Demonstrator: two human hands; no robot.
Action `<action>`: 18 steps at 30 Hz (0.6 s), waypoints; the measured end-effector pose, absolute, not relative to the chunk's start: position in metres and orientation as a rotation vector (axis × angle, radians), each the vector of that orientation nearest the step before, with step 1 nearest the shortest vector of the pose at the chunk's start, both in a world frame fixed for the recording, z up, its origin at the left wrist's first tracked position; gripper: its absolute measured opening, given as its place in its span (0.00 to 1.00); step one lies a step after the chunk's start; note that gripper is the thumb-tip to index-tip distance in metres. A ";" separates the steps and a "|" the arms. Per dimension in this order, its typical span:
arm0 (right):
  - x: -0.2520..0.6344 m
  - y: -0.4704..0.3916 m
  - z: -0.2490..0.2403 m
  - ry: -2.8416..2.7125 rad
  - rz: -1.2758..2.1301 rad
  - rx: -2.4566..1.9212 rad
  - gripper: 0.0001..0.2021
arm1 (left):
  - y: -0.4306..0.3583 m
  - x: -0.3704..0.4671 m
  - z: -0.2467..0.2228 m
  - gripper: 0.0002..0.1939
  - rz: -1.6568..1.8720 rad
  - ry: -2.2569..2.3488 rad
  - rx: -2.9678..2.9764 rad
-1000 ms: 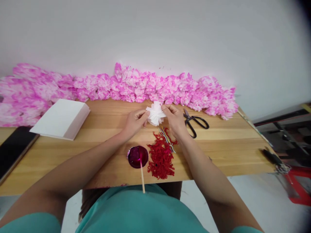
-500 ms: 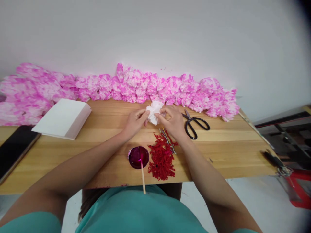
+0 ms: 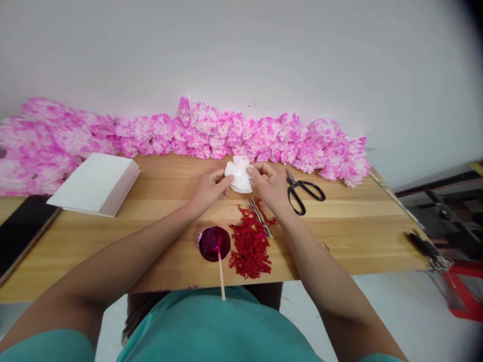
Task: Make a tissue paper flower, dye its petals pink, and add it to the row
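Note:
Between my two hands is a white paper flower [image 3: 240, 176] with thin, ruffled petals. My left hand [image 3: 212, 188] pinches its left edge between thumb and fingers. On the opposite side, my right hand [image 3: 270, 185] grips the right edge in the same way. Red yarn pieces [image 3: 251, 246] lie in a heap below the hands, with several thin wires [image 3: 261, 215] at the top of the heap. Left of the yarn stands a small dish of magenta liquid [image 3: 214, 244], a wooden stick [image 3: 221, 276] leaning in it. Black-handled scissors [image 3: 302, 190] lie right of my right hand.
A long row of pink and white paper flowers [image 3: 226, 133] lines the wall side of the wooden table [image 3: 358, 226]. At left are a stack of white paper [image 3: 92, 183] and a dark flat object [image 3: 24, 229]. Dark-handled pliers or cutters [image 3: 420, 245] lie near the right edge.
The white paper flower has been spread flatter and rounder between my hands. My right hand has shifted slightly to the right.

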State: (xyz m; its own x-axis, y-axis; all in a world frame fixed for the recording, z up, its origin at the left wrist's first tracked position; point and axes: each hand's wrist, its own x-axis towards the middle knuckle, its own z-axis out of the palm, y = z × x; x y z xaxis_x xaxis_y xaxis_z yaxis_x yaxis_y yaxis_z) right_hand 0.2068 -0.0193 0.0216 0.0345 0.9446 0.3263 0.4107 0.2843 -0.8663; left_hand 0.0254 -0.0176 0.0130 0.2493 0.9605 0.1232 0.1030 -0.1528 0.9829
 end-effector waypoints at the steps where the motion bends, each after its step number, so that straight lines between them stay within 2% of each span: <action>1: 0.207 -0.019 0.021 -1.504 0.738 -1.279 0.12 | -0.017 0.025 0.013 0.17 1.062 1.040 1.491; 4: 0.206 -0.019 0.021 -1.479 0.772 -1.259 0.13 | -0.017 0.024 0.013 0.19 1.049 1.012 1.425; 9: 0.202 -0.024 0.024 -1.643 0.574 -1.336 0.10 | -0.018 0.024 0.014 0.26 1.030 0.998 1.421; 13: 0.200 -0.026 0.025 -1.747 0.479 -1.349 0.09 | -0.018 0.026 0.014 0.20 0.982 0.974 1.473; 18: 0.205 -0.023 0.020 -1.655 0.519 -1.354 0.09 | -0.015 0.025 0.009 0.14 0.990 0.957 1.353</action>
State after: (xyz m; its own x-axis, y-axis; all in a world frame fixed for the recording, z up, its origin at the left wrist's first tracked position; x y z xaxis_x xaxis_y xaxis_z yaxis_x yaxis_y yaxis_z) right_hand 0.2051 -0.0229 0.0200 0.0127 0.9260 0.3773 0.5450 0.3100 -0.7790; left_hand 0.0253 -0.0151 0.0090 0.3120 0.9498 0.0219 -0.0105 -0.0196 0.9998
